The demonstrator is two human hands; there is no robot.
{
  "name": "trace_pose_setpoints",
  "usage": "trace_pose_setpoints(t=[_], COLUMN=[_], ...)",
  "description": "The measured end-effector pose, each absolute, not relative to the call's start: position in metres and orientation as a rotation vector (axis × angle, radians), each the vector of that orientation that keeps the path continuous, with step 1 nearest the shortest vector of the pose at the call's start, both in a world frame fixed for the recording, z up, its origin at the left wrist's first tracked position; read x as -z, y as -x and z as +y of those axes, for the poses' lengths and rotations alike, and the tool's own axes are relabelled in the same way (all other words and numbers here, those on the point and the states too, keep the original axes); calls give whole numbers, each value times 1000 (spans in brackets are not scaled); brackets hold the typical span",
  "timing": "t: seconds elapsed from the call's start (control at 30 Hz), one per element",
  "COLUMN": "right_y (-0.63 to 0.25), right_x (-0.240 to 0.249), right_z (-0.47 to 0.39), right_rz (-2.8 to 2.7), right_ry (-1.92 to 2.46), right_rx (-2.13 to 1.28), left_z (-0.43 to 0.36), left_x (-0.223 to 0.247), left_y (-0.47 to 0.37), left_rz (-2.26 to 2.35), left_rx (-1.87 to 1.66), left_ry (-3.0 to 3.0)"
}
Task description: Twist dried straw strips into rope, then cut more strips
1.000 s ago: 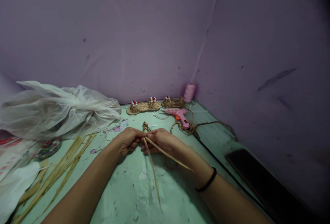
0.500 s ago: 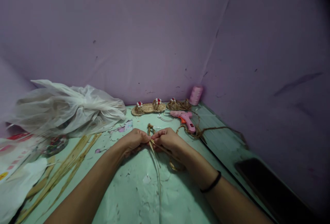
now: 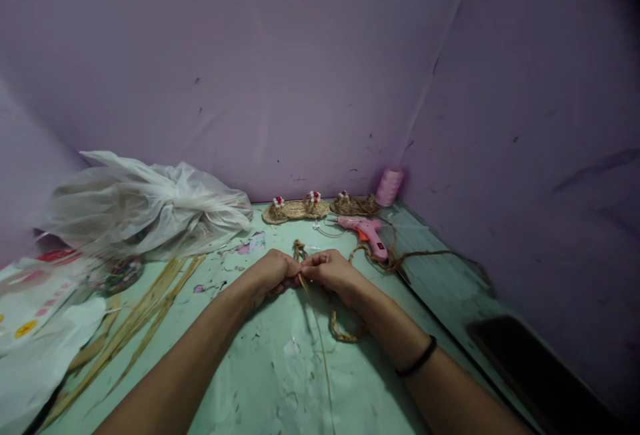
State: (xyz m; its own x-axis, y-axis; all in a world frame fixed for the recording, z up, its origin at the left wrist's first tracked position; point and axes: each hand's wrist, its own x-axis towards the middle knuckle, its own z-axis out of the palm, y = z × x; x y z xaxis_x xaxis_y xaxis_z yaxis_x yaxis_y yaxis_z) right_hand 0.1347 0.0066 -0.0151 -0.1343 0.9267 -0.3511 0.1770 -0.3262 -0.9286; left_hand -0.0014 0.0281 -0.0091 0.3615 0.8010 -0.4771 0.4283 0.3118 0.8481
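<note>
Near the middle of the green table, my left hand [image 3: 275, 273] and my right hand [image 3: 333, 271] meet, fingertips pinched on a tan fibre strand [image 3: 303, 284]. Its thin tail runs down toward the near edge. Just beyond the fingertips, a short piece of braided cord [image 3: 299, 248] sticks out. A loop of braided rope [image 3: 344, 336] lies beneath my right forearm, which wears a black band. My fingers hide the exact point where the strand and cord meet.
Woven slippers with red and white beads [image 3: 296, 210], a pink glue gun [image 3: 367, 233] and a pink thread spool [image 3: 389, 187] are at the back. A plastic bag [image 3: 155, 208] and flat fibre strips [image 3: 145, 315] lie left. A dark flat object [image 3: 530, 361] is at right.
The whole view has shifted slightly, so things appear farther right. The strand's loose part near my right hand no longer shows across the palm, and its tail now slants right.
</note>
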Motion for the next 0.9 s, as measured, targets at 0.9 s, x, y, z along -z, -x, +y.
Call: trace_pose_setpoints(t=[0.9], right_y=[-138], right_x=[34], right_z=[11], right_rz=[-1697], right_ry=[1512], right_rx=[-1128], left_z=[27], left_x=[3], left_y=[0], left_rz=[1361], left_rx=[-347], left_ry=[-1376])
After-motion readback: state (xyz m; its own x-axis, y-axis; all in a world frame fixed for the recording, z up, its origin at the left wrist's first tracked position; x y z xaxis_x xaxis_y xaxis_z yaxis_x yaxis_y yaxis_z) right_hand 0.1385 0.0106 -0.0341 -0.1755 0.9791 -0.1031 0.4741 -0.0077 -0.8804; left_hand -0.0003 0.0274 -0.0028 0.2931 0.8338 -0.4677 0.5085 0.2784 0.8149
